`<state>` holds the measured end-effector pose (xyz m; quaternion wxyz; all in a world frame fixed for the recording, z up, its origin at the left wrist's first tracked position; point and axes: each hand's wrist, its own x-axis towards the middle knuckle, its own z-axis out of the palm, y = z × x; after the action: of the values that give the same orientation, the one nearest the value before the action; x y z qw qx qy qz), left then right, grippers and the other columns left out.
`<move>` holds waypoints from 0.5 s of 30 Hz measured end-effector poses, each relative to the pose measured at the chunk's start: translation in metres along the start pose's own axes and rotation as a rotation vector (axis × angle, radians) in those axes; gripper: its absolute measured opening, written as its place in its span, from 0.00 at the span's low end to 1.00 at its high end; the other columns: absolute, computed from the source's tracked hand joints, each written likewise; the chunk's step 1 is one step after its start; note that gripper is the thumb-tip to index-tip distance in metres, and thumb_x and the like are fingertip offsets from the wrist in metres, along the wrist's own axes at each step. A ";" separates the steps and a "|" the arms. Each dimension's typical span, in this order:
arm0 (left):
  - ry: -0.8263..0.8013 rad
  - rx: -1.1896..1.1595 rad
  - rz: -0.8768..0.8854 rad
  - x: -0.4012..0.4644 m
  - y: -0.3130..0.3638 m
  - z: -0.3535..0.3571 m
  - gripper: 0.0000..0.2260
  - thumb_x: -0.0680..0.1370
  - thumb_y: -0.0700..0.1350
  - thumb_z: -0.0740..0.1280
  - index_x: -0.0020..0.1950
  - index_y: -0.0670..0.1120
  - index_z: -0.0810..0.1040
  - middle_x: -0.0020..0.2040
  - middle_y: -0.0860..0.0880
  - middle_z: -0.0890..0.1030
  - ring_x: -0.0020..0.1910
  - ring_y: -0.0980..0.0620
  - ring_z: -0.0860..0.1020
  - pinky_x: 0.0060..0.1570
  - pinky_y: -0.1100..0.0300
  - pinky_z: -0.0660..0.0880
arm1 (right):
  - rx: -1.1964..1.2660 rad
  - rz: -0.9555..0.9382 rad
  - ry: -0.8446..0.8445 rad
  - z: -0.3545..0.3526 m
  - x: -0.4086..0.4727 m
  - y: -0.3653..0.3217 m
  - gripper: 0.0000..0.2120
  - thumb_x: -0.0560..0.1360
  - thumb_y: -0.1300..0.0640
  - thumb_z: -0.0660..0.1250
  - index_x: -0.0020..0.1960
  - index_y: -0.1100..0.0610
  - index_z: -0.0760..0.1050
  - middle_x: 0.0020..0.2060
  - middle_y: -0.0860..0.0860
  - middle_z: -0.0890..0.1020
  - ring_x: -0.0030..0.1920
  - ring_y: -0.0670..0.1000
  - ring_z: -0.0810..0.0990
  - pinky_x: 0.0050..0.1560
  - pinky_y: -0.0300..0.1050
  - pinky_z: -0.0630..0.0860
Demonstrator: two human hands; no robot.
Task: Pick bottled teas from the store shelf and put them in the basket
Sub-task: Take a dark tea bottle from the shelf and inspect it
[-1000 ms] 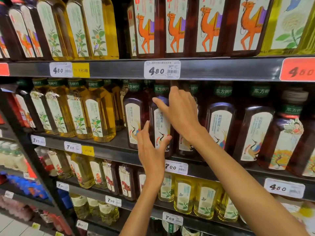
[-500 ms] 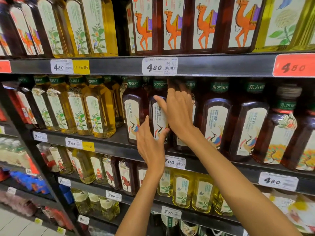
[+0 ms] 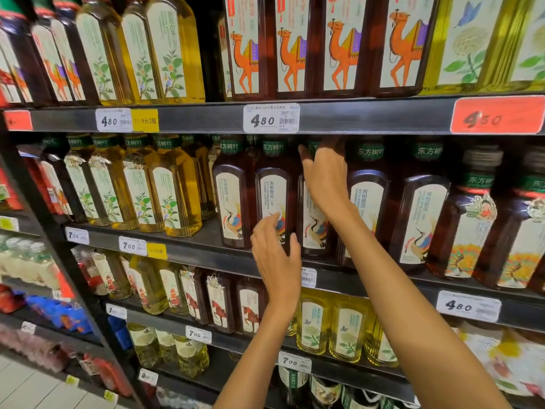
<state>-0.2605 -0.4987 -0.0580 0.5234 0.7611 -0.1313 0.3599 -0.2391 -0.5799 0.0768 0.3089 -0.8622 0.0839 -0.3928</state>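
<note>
A row of dark brown tea bottles with crane labels stands on the middle shelf (image 3: 206,253). My right hand (image 3: 324,178) wraps over the neck and shoulder of the third bottle (image 3: 314,228), thumb on its left side, fingers hidden behind it. My left hand (image 3: 275,258) hovers lower, fingers apart, in front of the bottom of the second bottle (image 3: 272,193); whether it touches is unclear. No basket is in view.
The upper shelf rail (image 3: 354,116) with price tags hangs close above the bottle caps. Yellow tea bottles (image 3: 174,196) stand to the left, camel-label bottles (image 3: 295,48) above, more yellow bottles (image 3: 345,329) below. Floor tiles (image 3: 29,388) show at bottom left.
My left hand has slipped down off the second bottle's side and spread its fingers. My right hand has shifted right and up onto the third bottle's neck.
</note>
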 end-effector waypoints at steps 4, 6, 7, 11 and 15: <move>-0.256 -0.214 -0.066 -0.006 0.001 0.001 0.25 0.77 0.44 0.68 0.72 0.47 0.64 0.65 0.52 0.71 0.62 0.60 0.70 0.62 0.63 0.70 | 0.090 0.028 0.128 -0.004 -0.003 -0.002 0.18 0.80 0.54 0.63 0.34 0.59 0.65 0.38 0.59 0.77 0.43 0.61 0.78 0.38 0.49 0.67; -0.289 -0.216 -0.106 -0.006 0.000 0.003 0.28 0.76 0.47 0.70 0.73 0.47 0.63 0.66 0.50 0.71 0.64 0.57 0.70 0.63 0.57 0.71 | 0.119 -0.010 0.166 -0.005 -0.010 -0.003 0.19 0.78 0.51 0.65 0.34 0.57 0.62 0.36 0.55 0.73 0.42 0.58 0.74 0.40 0.52 0.68; -0.288 -0.200 -0.118 -0.006 0.000 0.004 0.29 0.76 0.48 0.70 0.74 0.47 0.63 0.65 0.50 0.71 0.62 0.56 0.71 0.61 0.56 0.72 | 0.129 -0.028 0.168 -0.007 -0.014 -0.003 0.19 0.78 0.49 0.65 0.36 0.58 0.63 0.36 0.53 0.71 0.42 0.56 0.72 0.41 0.51 0.69; -0.303 -0.226 -0.140 -0.008 0.004 0.002 0.31 0.75 0.51 0.71 0.74 0.47 0.63 0.60 0.52 0.69 0.54 0.59 0.70 0.54 0.70 0.69 | 0.211 -0.013 0.117 -0.014 -0.017 0.000 0.20 0.77 0.46 0.65 0.36 0.55 0.60 0.31 0.47 0.66 0.33 0.46 0.65 0.37 0.44 0.63; -0.274 -0.260 -0.173 -0.008 0.006 0.000 0.26 0.75 0.51 0.70 0.70 0.49 0.67 0.61 0.53 0.68 0.57 0.58 0.70 0.55 0.71 0.67 | 0.212 -0.003 0.057 -0.016 -0.016 0.000 0.18 0.79 0.45 0.62 0.40 0.58 0.64 0.32 0.47 0.67 0.35 0.50 0.69 0.38 0.47 0.67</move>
<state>-0.2697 -0.5026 -0.0597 0.6237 0.7373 -0.1806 0.1867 -0.2620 -0.5810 0.0748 0.3951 -0.8133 0.0495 -0.4243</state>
